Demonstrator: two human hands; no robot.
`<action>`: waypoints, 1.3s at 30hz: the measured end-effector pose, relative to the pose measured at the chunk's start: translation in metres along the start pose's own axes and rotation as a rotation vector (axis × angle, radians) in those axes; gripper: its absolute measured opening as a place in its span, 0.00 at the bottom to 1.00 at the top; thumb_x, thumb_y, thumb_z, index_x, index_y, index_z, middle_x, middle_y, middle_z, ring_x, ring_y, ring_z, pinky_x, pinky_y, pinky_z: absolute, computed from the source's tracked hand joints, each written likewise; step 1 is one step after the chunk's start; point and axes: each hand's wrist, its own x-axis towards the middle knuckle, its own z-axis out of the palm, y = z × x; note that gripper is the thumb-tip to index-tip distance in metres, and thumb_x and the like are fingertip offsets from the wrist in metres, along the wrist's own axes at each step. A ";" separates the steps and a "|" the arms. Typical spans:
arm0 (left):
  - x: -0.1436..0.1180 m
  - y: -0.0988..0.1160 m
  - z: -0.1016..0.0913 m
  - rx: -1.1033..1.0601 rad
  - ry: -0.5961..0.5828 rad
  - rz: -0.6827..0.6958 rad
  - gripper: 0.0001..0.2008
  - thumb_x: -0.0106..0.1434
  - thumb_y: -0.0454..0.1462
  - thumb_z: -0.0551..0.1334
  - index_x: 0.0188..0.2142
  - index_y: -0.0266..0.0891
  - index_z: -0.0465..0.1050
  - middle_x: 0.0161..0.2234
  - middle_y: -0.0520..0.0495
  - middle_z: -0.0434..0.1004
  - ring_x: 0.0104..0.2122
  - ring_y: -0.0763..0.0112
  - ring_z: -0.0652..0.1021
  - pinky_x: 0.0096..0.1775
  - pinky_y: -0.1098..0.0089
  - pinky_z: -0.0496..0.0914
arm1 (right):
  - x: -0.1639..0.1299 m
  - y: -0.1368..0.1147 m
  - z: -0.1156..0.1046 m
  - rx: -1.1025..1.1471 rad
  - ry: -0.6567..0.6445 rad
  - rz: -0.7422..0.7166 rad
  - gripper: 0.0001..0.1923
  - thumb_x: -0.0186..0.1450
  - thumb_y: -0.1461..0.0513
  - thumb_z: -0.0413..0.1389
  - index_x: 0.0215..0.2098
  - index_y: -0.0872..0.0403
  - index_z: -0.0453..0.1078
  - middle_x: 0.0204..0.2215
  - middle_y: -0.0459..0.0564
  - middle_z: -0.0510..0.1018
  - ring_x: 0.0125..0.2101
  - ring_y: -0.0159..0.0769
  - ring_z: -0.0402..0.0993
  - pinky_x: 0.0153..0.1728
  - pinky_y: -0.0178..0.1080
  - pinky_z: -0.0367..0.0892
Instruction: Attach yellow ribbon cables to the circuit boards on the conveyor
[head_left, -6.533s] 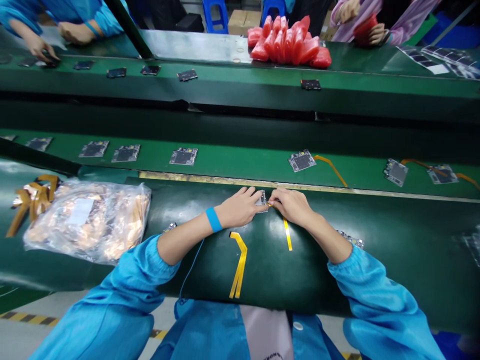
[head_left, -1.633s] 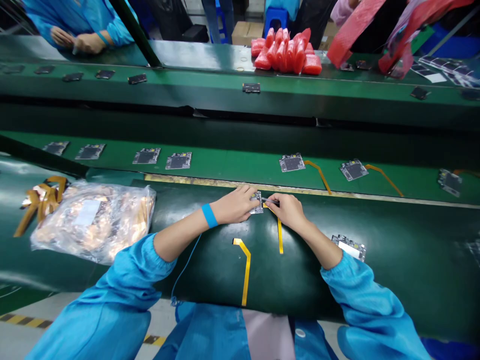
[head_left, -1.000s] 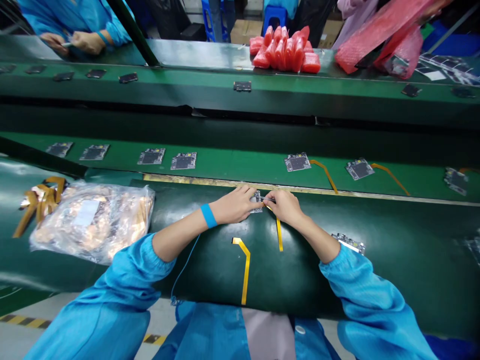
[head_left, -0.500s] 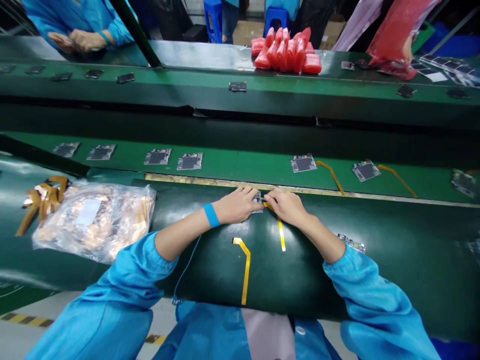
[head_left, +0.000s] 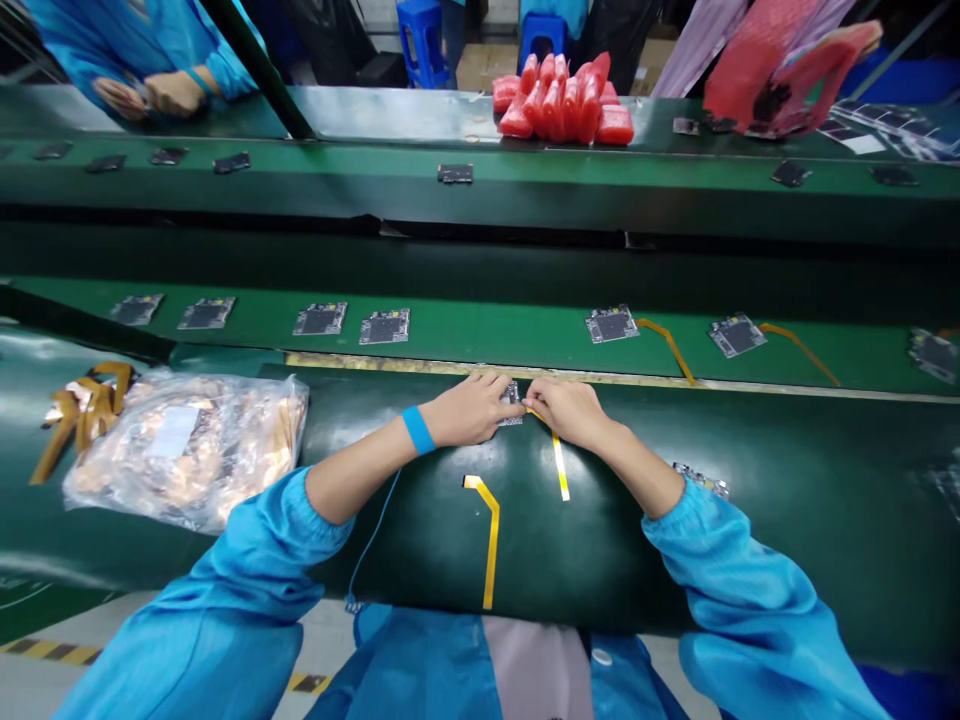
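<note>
My left hand grips a small circuit board at the back edge of the mat, fingers along its left side and thumb across its lower part. Close to the board's right edge, my right hand pinches the upper end of a yellow flex ribbon cable; the cable's tail lies towards me on the mat. My fingers hide whether the cable end touches the board. A second flex cable, bent near its top, lies flat nearer my body. Beside my right forearm rests another circuit board, partly covered by the sleeve.
A clear bag of flex cables and loose flex cables lie at left. Several boards sit on the green conveyor, some with cables attached. Across it are red packets and co-workers' hands. A blue wrist-strap cord hangs from my left wrist.
My right fingertips have shifted slightly at the cable end, and a little more of their pinch shows. My left hand stays on the board. Across the line, a co-worker's red bag has moved.
</note>
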 end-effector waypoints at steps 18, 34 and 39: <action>0.024 -0.056 -0.026 0.000 0.214 -0.502 0.38 0.71 0.38 0.60 0.75 0.35 0.48 0.71 0.26 0.57 0.69 0.38 0.62 0.65 0.42 0.59 | -0.043 0.055 0.033 0.715 0.770 0.236 0.26 0.72 0.41 0.49 0.34 0.52 0.70 0.28 0.47 0.75 0.30 0.37 0.69 0.36 0.39 0.66; -0.037 -0.148 -0.018 0.034 -0.253 -0.717 0.37 0.66 0.35 0.61 0.74 0.40 0.57 0.73 0.35 0.58 0.71 0.46 0.63 0.65 0.52 0.62 | -0.042 0.050 0.031 0.735 0.677 0.195 0.24 0.70 0.42 0.53 0.34 0.53 0.74 0.29 0.49 0.80 0.30 0.39 0.73 0.35 0.40 0.69; -0.042 -0.150 -0.020 0.030 -0.271 -0.691 0.36 0.66 0.34 0.60 0.74 0.41 0.57 0.67 0.36 0.69 0.61 0.48 0.74 0.59 0.57 0.67 | -0.042 0.051 0.029 0.756 0.664 0.166 0.23 0.69 0.42 0.55 0.34 0.53 0.74 0.27 0.48 0.78 0.29 0.38 0.72 0.33 0.39 0.68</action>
